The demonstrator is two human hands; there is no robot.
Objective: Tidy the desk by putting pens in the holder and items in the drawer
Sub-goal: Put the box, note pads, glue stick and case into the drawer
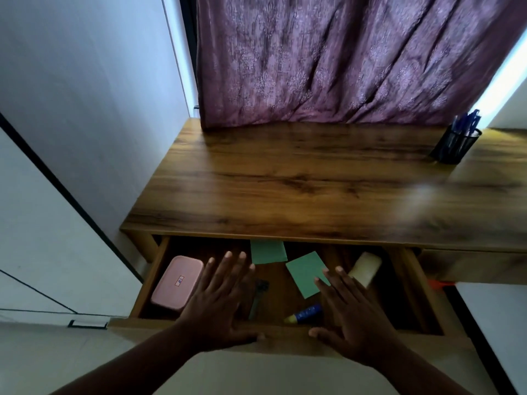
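Note:
The wooden drawer [410, 297] under the desk top stands pulled out. Inside lie a pink case [176, 282] at the left, two green note pads [268, 251] [305, 273], a cream eraser [366, 268], a blue and yellow glue stick [303, 314] and a dark tool [258, 299] partly hidden by my left hand. My left hand [221, 300] and my right hand [349, 312] lie flat with fingers spread over the drawer's front edge, holding nothing. A black mesh pen holder [456, 145] with several blue pens stands at the desk's back right.
The wooden desk top [299, 183] is bare apart from the holder. A purple curtain [342, 58] hangs behind it. A white wall is on the left, and a white surface [496, 323] sits low on the right beside the drawer.

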